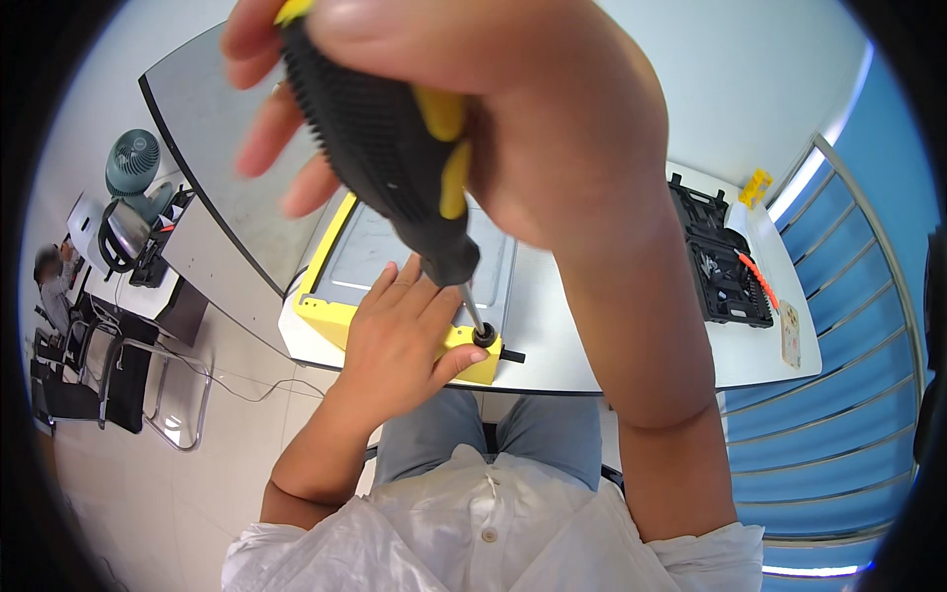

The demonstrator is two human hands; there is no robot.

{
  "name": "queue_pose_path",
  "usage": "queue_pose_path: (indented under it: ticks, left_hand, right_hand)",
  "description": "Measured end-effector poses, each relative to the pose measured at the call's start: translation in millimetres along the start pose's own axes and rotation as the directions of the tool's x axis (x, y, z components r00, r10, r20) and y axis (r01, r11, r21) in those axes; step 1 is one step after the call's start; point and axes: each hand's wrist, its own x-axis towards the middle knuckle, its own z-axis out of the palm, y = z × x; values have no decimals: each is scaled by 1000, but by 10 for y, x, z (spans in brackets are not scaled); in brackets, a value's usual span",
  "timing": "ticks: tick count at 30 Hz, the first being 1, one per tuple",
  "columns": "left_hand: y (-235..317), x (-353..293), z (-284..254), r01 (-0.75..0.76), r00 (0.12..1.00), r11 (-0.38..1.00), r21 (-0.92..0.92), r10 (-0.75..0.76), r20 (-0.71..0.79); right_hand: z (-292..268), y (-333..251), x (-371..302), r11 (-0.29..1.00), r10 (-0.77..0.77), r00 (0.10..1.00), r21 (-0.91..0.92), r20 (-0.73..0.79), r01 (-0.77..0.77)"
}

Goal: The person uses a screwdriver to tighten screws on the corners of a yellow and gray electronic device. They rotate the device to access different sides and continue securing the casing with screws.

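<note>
My right hand (552,128) is raised close to the camera, wrapped round a black and yellow screwdriver (380,138), with some of its fingers loosely extended. The metal shaft slants down to a round black fitting (484,336) at the near right corner of a yellow-framed case (326,312). Whether the tip sits on a screw is hidden. My left hand (395,340) lies flat across the case's near edge, fingers stretched onto its grey panel (370,259). Its thumb rests just below the fitting. A black stub (512,355) sticks out at that corner.
The case sits on a white table (552,340). To the right lie an open black tool case (718,266), an orange-handled tool (758,278) and a patterned phone (790,335). A metal railing (848,370) stands beyond. At left are a kettle (126,235), a fan (133,163) and a chair (128,385).
</note>
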Motion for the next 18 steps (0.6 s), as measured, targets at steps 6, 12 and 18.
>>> queue_pose_path:
  ticks: [6, 12, 18]
  left_hand:
    - [15, 55, 6, -50, 997, 999, 8, 51, -61]
    - [-30, -55, 104, 149, 987, 935, -322, -160, -9]
    - [14, 4, 44, 21, 1000, 997, 68, -21, 1]
  right_hand:
    - [-24, 80, -55, 981, -100, 988, -175, -120, 79]
    - [259, 97, -129, 879, -183, 966, -471, -180, 79]
    - [-66, -122, 58, 969, 151, 984, 183, 91, -165]
